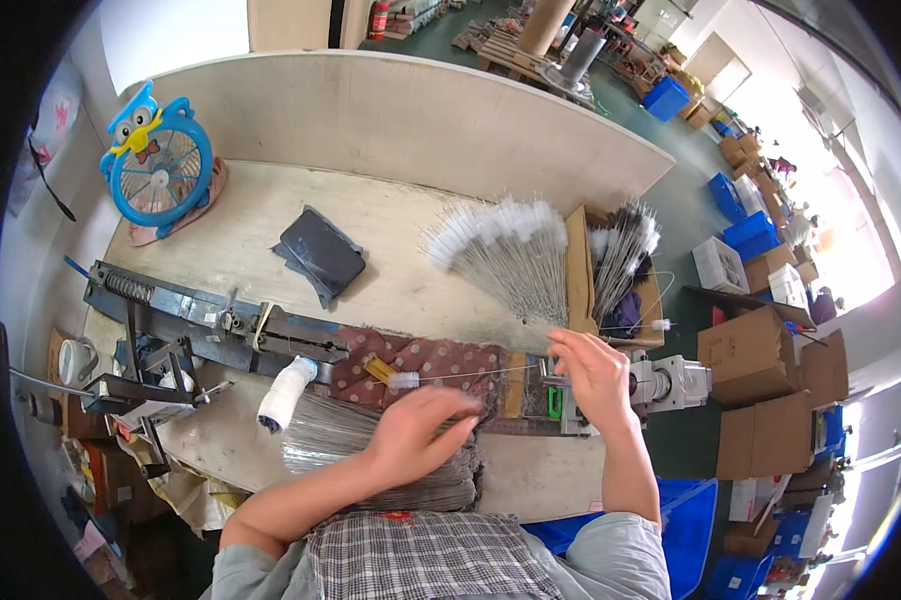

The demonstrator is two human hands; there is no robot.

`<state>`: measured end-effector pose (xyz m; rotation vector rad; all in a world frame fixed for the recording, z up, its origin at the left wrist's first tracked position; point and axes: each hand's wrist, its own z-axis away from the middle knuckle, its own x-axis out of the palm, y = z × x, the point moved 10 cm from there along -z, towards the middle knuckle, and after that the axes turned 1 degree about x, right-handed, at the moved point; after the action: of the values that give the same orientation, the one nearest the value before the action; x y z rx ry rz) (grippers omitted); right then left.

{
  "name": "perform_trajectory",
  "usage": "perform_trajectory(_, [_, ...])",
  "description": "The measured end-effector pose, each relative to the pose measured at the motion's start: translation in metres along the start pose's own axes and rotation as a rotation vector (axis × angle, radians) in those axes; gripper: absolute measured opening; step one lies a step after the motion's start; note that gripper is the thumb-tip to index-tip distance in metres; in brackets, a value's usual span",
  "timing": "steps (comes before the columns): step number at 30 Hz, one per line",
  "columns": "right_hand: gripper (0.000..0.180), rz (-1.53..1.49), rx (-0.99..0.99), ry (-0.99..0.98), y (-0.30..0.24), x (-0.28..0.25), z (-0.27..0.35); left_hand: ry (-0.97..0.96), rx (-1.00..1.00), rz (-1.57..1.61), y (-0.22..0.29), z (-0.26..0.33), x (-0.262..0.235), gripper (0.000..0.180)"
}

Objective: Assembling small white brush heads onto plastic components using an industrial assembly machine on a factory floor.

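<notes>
My left hand [425,430] hovers over a thick bundle of grey metal wires [370,480], slightly blurred, its fingers stretched out and holding nothing I can see. A wire brush with white bristles [403,381] lies across a dark red dotted cloth [460,362]; its thin stem runs right to a small clamp beside a green part [555,402]. At that clamp is my right hand [592,375], fingers reaching left and apart from the thumb, close above the stem's end. A metal machine head [670,384] stands right of it. Beside the cloth is a yellow-handled piece [378,369].
A white-wrapped handle [288,393] rises left of the wires, near a metal rail [180,315]. Many finished white brushes [515,250] lie by a cardboard box [578,265] of more brushes. A dark pouch [320,250] and blue fan [160,175] sit farther back.
</notes>
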<state>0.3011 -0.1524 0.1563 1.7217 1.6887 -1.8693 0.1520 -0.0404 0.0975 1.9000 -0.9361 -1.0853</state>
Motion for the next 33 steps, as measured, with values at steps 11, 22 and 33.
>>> perform_trajectory(11, [0.01,0.184,-0.279,0.102,0.0,0.006,0.01,0.009,0.087,-0.669,-0.04,-0.054,0.044,0.007])
perform_trajectory(22, [0.008,0.154,-0.239,0.23,0.01,-0.012,0.014,-0.105,0.075,-0.671,-0.047,-0.11,0.048,0.007])
perform_trajectory(33, [0.012,-0.048,-0.074,-0.24,0.024,0.033,0.005,-0.124,0.367,-0.79,-0.056,-0.139,0.074,0.031])
